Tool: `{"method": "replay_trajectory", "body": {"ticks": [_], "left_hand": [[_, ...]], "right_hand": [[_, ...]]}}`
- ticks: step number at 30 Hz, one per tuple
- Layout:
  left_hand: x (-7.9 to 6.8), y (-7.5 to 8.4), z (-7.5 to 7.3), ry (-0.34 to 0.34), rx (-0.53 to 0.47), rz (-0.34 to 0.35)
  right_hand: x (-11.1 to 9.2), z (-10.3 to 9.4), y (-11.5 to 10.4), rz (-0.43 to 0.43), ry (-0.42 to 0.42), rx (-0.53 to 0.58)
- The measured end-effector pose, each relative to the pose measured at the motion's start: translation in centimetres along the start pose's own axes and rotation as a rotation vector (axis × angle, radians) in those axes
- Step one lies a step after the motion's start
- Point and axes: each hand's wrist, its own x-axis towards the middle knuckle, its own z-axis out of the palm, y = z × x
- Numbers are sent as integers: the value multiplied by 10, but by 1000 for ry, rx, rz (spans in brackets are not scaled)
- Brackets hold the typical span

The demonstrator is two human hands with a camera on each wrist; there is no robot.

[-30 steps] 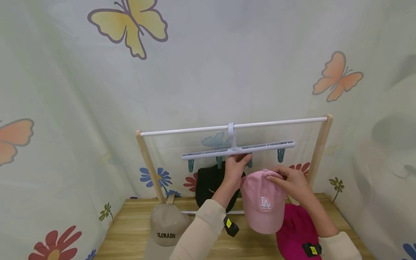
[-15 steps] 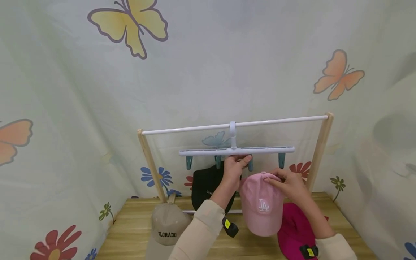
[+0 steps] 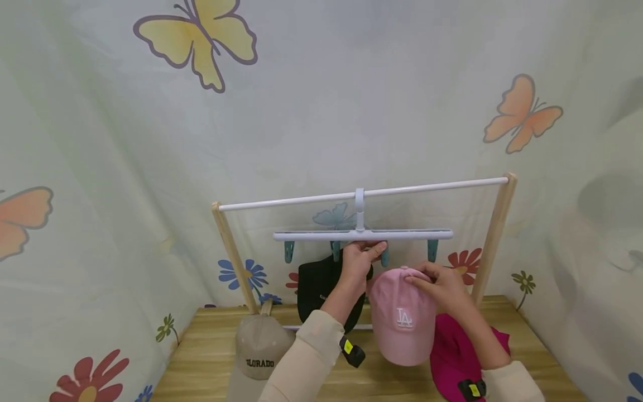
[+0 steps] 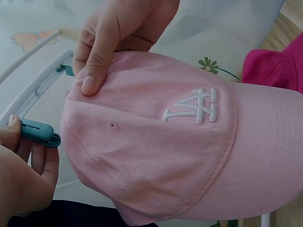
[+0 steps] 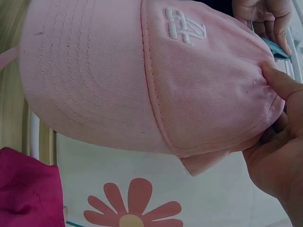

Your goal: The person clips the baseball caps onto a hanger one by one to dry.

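Note:
My left hand (image 3: 355, 268) pinches a teal clip (image 4: 38, 133) under the white hanger (image 3: 316, 237). In the right wrist view the pressed end of that clip is partly hidden by fingers. A pink baseball cap (image 3: 403, 343) with a white LA logo dangles brim-down from my right hand (image 3: 449, 289), thumb in front and fingers behind the crown. The cap's crown is close to the clip, apart from it in the left wrist view. Behind my left hand, a black cap (image 3: 312, 293) hangs below another teal clip (image 3: 335, 251).
The hanger hooks over a white rod (image 3: 281, 199) between wooden posts (image 3: 493, 240). Further teal clips hang at its left end (image 3: 288, 252) and right end (image 3: 432, 250). A beige cap (image 3: 258, 340) and a magenta cap (image 3: 452, 357) are at the wooden surface (image 3: 201, 349).
The hanger has turned from slanting to nearly level and shifted slightly left. The pink cap and my right hand have drifted a little left. Both holds stay the same.

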Motion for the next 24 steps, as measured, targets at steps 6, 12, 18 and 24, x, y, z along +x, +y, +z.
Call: {"method": "replay_trajectory", "body": {"ticks": [6, 12, 18, 24], "left_hand": [[1, 1, -1, -8, -25, 13], [1, -1, -3, -15, -32, 27], [1, -1, -5, -16, -14, 35], [0, 0, -5, -20, -16, 30]], "right_hand": [[1, 5, -1, 9, 34, 6], [3, 9, -1, 10, 65, -11], [4, 12, -1, -1, 57, 15], [7, 13, -3, 5, 52, 39]]}}
